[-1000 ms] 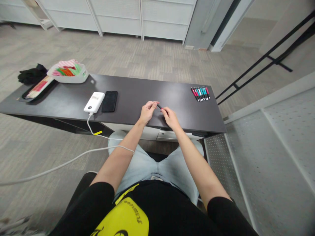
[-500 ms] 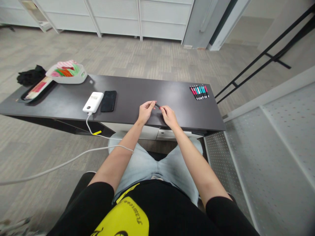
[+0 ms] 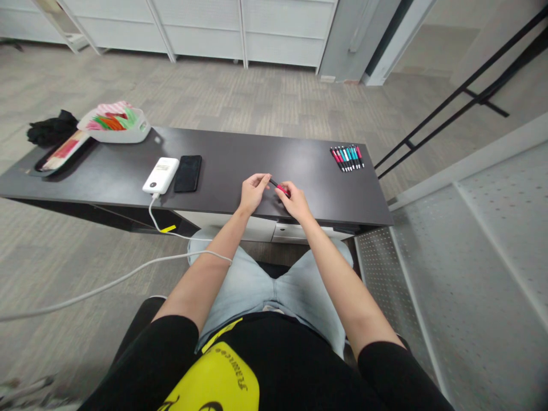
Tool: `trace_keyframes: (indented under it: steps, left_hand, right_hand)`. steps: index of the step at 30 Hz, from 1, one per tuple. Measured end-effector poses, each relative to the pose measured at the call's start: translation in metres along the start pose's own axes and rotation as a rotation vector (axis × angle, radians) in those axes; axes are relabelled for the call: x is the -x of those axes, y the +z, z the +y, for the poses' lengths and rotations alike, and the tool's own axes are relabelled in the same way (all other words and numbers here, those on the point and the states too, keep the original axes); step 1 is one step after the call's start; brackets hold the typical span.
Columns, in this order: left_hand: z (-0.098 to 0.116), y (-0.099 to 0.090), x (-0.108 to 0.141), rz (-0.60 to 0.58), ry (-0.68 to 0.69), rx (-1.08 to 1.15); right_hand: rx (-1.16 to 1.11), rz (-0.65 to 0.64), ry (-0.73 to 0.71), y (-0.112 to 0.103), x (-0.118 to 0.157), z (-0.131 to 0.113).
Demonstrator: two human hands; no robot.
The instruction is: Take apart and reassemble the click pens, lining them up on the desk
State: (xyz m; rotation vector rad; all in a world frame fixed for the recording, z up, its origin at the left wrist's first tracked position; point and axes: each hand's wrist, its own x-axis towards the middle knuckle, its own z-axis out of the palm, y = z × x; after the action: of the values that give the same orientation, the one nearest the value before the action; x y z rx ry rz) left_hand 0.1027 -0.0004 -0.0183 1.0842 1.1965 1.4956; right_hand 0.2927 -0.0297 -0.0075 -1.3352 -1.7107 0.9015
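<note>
Between my hands, above the dark table (image 3: pixel 240 151), is a pen (image 3: pixel 279 187) with a black part and a red part. My left hand (image 3: pixel 254 193) pinches its black end. My right hand (image 3: pixel 293 201) is closed round the red part, and its fingers hide the far end of the pen. At the table's right end, several pens (image 3: pixel 346 158) with red, teal, blue and black barrels lie side by side in a row.
Left of my hands lie a black phone (image 3: pixel 187 173) and a white power bank (image 3: pixel 161 176) with a white cable (image 3: pixel 153 217). A white basket (image 3: pixel 139 131) of colourful items, a black tray (image 3: pixel 81 154) and a black cloth bundle (image 3: pixel 52 128) stand far left. A perforated panel (image 3: pixel 462 274) borders the right.
More of the pen's red part shows now beside my right hand's fingertips. My right fingers have shifted slightly along the pen; my left hand stays nearly in place.
</note>
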Motion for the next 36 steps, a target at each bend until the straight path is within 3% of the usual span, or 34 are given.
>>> trace_keyframes:
  steps: [13,17,21,24,33,36]
  left_hand:
    - [0.004,0.001,-0.003,0.055,-0.031,0.025]
    - [0.013,-0.021,-0.022,0.067,0.002,-0.082]
    - [0.023,-0.057,-0.04,0.088,0.103,-0.501]
    - [0.026,-0.074,-0.043,0.046,0.097,-0.648]
    - [0.026,-0.074,-0.039,-0.073,0.07,-0.884]
    - [0.027,-0.077,-0.037,-0.039,0.088,-0.825]
  right_hand:
    - [0.011,0.052,0.032,-0.001,0.0,-0.002]
    - [-0.002,0.08,0.042,-0.002,-0.003,-0.002]
    - [-0.015,0.106,0.048,-0.002,-0.005,-0.002]
    - [-0.025,0.12,0.042,-0.002,-0.006,-0.002]
    - [-0.016,0.115,0.059,-0.003,-0.005,0.001]
    - [-0.026,0.115,0.059,-0.003,-0.005,0.001]
